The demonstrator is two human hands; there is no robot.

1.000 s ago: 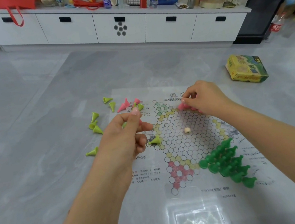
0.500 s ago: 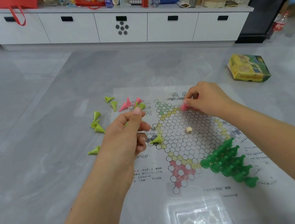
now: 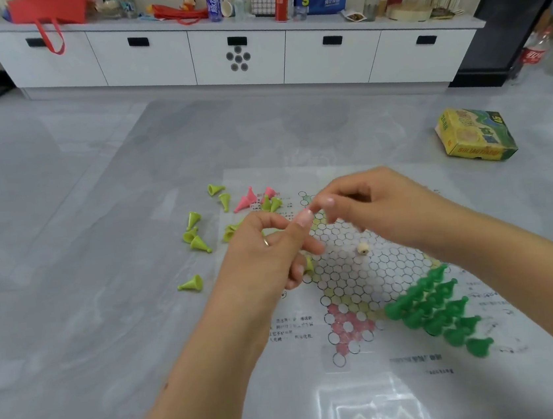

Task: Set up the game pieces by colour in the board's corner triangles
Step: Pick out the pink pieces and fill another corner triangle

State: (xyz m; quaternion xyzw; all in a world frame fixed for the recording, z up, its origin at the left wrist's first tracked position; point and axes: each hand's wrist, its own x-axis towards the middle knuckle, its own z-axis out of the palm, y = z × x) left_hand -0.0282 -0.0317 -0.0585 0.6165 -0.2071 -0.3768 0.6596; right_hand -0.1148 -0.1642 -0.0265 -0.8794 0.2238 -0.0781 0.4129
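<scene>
The paper board [image 3: 408,380] lies on the floor, printed with a hexagon star. Several dark green pieces [image 3: 435,312] stand in its near right triangle. Lime pieces [image 3: 198,242] lie scattered left of the board, and two pink pieces [image 3: 246,199] lie at its far left edge. A small cream die [image 3: 362,247] sits mid-board. My left hand [image 3: 266,255] hovers over the board's left side, fingers curled, thumb up. My right hand [image 3: 381,207] reaches across and its fingertips meet my left thumb and forefinger. Blur hides whether a piece is between them. The far triangle is hidden by my hands.
A yellow and green game box [image 3: 475,138] lies on the grey floor at the right. A long white cabinet [image 3: 238,55] with bags, bottles and cans on top runs along the back. A cola bottle [image 3: 534,50] stands at the far right.
My right hand has left the far triangle, where it held a pink piece, and moved left to my left hand's fingertips. My left hand rose slightly. The camera shifted a little.
</scene>
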